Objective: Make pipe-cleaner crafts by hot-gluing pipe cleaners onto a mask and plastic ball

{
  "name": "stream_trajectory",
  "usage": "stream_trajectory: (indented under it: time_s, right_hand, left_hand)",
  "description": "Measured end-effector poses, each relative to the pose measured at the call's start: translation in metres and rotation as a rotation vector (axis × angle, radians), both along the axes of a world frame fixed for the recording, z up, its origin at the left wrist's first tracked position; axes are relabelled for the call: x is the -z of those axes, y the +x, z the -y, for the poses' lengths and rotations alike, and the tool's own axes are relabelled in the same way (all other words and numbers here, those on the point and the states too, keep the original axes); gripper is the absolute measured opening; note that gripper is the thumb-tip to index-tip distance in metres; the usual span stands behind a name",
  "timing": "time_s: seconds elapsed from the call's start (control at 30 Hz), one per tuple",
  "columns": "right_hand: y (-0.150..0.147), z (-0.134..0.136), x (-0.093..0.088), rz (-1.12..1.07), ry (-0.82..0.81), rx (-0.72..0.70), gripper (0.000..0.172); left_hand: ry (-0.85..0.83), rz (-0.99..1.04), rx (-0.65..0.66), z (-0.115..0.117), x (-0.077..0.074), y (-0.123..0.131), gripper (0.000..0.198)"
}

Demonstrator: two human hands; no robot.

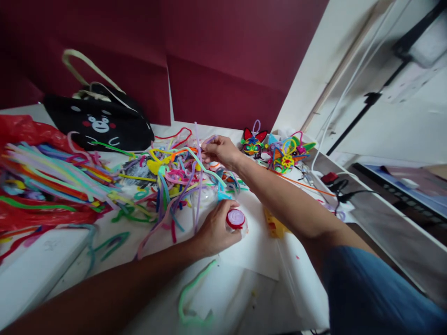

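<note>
My left hand (pixel 217 231) is wrapped round a small clear round container whose top (pixel 236 217) shows a lilac coil with a red rim. Farther forward, my right hand (pixel 220 151) pinches a purple pipe cleaner (pixel 200 186), which hangs down over the heap at its left. That heap of tangled coloured pipe cleaners (pixel 178 177) spreads beside both hands. A clear plastic piece (pixel 206 196) lies just behind my left hand. White paper (pixel 251 251) is under the container.
A red plastic bag (pixel 21 125) with many pipe cleaners lies at the left, near a black bag (pixel 118 123) and a white box (pixel 42 265). Finished pipe-cleaner figures (pixel 253 142), a yellow object (pixel 275 225) and cables (pixel 344 193) are at the right. A green pipe cleaner (pixel 185 298) lies in front.
</note>
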State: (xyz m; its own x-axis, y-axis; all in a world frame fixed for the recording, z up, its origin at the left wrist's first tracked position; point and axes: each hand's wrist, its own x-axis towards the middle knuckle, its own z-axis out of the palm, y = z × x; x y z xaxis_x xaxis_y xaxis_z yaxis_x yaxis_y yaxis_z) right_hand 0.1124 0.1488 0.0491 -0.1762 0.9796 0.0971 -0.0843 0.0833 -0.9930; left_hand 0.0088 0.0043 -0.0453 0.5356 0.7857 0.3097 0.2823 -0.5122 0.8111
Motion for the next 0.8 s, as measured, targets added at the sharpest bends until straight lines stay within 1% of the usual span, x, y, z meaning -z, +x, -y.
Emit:
stream_trajectory:
  time_s: [0.1,0.2,0.27,0.33,0.47,0.53,0.63,0.67,0.73,0.8]
  right_hand:
    - [0.003,0.003,0.001,0.004,-0.006,0.002,0.017]
    - [0.005,0.006,0.002,-0.001,-0.006,0.009,0.017]
    - [0.006,0.007,0.004,-0.005,-0.007,0.011,0.016]
    - [0.007,0.007,0.007,-0.011,-0.005,0.007,0.016]
    - [0.008,0.008,0.016,-0.017,0.019,-0.007,0.015]
    - [0.008,0.008,0.021,-0.010,0.044,-0.025,0.019]
    - [0.008,0.010,0.026,0.013,0.090,-0.072,0.024]
    - [0.008,0.010,0.026,0.022,0.107,-0.089,0.025]
    - [0.007,0.011,0.027,0.039,0.143,-0.117,0.026]
    - [0.006,0.011,0.028,0.056,0.179,-0.140,0.027]
  left_hand:
    - [-0.022,0.028,0.034,-0.002,-0.003,-0.002,0.053]
    - [-0.060,0.155,-0.004,-0.007,-0.006,-0.005,0.038]
    - [-0.055,0.236,-0.081,-0.013,-0.009,-0.009,0.026]
    - [-0.027,0.316,-0.178,-0.023,-0.011,-0.013,0.019]
    - [0.112,0.430,-0.344,-0.050,-0.020,-0.024,0.014]
    - [0.151,0.459,-0.445,-0.065,-0.024,-0.030,0.014]
    - [0.209,0.421,-0.529,-0.085,-0.029,-0.041,0.023]
    - [0.225,0.368,-0.537,-0.090,-0.029,-0.045,0.027]
    - [0.272,0.193,-0.553,-0.099,-0.031,-0.053,0.036]
    - [0.312,0.072,-0.551,-0.104,-0.033,-0.061,0.038]
